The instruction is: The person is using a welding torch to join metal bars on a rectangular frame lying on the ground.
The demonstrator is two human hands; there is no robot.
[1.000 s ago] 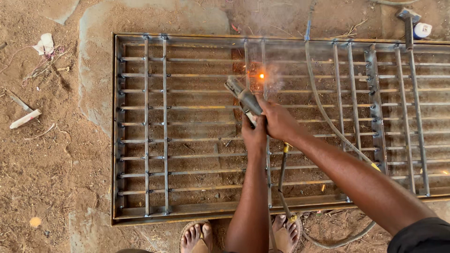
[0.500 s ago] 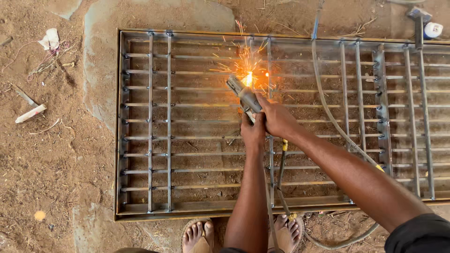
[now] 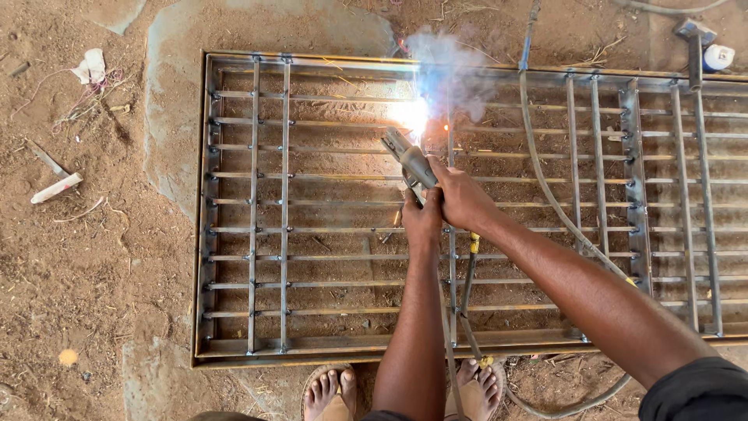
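Grey metal electrode holder (image 3: pixel 407 158): gripped by closed fingers of right hand (image 3: pixel 461 199) and left hand (image 3: pixel 421 220); white arc held against rectangular rusty steel bar grille (image 3: pixel 251 226).

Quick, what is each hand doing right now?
Left hand: closed, gripping the welding holder from below.
Right hand: closed around the same holder.

Electrode holder (image 3: pixel 409 160) above metal grille (image 3: pixel 327 234)

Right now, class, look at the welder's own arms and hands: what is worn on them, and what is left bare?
Both forearms are bare, and neither the left hand nor the right hand has a glove, ring or watch that shows. A dark sleeve covers the right upper arm at the picture's lower right corner. No left sleeve is in view.
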